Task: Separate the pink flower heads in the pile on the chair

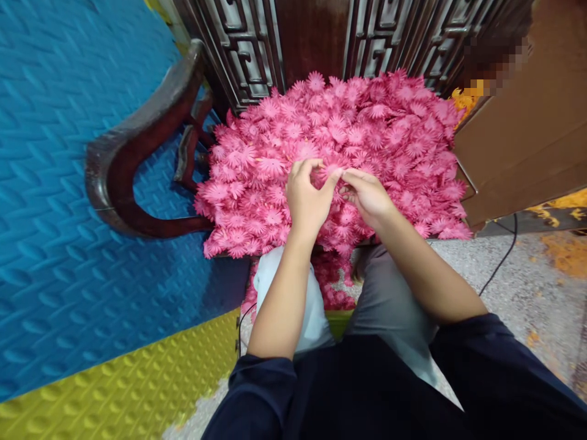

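Note:
A wide heap of pink artificial flowers (385, 134), with thin pointed petals, lies in front of me. Over its front middle, my left hand (306, 192) is bent with thumb and forefinger curved around a small gap. My right hand (369, 197) pinches close against the left thumb tip, its other fingers curled under. A pink flower (333, 173) shows between the fingertips of both hands, partly covered by them. Its edges blend into the heap below, so its exact grip is hard to make out.
A curved dark wooden armrest (121, 165) stands left, before blue textured mats (68, 183) and a yellow mat (137, 360). Carved wooden panels (312, 36) rise behind. On the right are a brown cardboard box (527, 128), a black cable (507, 250) and orange scraps (566, 250).

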`<state>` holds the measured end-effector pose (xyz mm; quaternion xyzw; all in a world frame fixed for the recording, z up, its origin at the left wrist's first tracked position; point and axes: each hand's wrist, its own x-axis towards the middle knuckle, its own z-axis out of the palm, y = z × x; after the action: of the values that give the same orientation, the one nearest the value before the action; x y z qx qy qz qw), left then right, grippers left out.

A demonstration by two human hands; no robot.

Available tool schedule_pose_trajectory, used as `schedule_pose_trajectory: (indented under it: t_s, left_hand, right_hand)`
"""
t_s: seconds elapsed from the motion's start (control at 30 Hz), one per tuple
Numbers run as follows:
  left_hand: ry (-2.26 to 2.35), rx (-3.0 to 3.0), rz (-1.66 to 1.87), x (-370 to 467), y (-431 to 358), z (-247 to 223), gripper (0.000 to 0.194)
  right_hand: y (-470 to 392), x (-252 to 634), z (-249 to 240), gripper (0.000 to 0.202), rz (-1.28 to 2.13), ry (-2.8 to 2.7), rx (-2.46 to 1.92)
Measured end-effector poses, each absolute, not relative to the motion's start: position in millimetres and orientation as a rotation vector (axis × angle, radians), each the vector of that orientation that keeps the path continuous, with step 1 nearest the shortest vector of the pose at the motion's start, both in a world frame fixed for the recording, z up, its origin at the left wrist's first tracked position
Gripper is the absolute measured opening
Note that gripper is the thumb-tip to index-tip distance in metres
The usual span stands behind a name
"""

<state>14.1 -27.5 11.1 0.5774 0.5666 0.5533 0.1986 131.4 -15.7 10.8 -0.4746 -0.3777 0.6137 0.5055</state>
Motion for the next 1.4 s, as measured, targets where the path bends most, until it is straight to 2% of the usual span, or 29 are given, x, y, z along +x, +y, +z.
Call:
schedule_pose_trajectory:
  t_s: [0.1, 0.2, 0.33, 0.47, 0.53, 0.67, 0.83, 0.93, 1.17, 1.4]
  left_hand:
    - [1.53, 1.537, 1.532, 12, -25, 9, 0.002]
    - [1.529, 1.46, 1.548, 11, -23, 8, 0.002]
    - [1.543, 1.435, 1.588, 11, -23, 8, 0.004]
    - [1.722, 1.507, 1.68, 12, -28, 12, 0.02]
    - [1.777, 1.569, 1.69, 14, -32, 16, 0.022]
    - [1.813, 1.653, 1.634, 18, -37, 22, 0.017]
    - [1.829, 1.65, 1.691, 18, -39, 23, 0.02]
    - [1.747, 1.683, 1.643, 18, -37, 21, 0.011]
    - [1.298, 1.535, 1.567, 13, -26, 13, 0.013]
    - [1.091, 1.232, 1.492, 8, -23, 16, 0.009]
  right_hand:
    - [-14, 133, 12, 0.025, 1.488, -0.867, -1.14]
    - [-13, 133, 12, 0.023, 1.489, -0.861, -1.148]
    - [-13, 133, 11, 0.02, 1.478, -0.902, -1.133]
    - [-15, 131, 11, 0.019, 1.463, -0.92, -1.124]
    - [-15, 131, 11, 0.019, 1.464, -0.927, -1.109]
    - [-14, 133, 11, 0.027, 1.491, -0.933, -1.08]
    - [-14, 134, 11, 0.041, 1.507, -0.929, -1.102]
    - [-13, 134, 10, 0.043, 1.541, -0.914, -1.068]
    - [-15, 136, 11, 0.034, 1.583, -0.92, -1.005]
    - [-18, 131, 14, 0.027, 1.7, -0.908, -0.969]
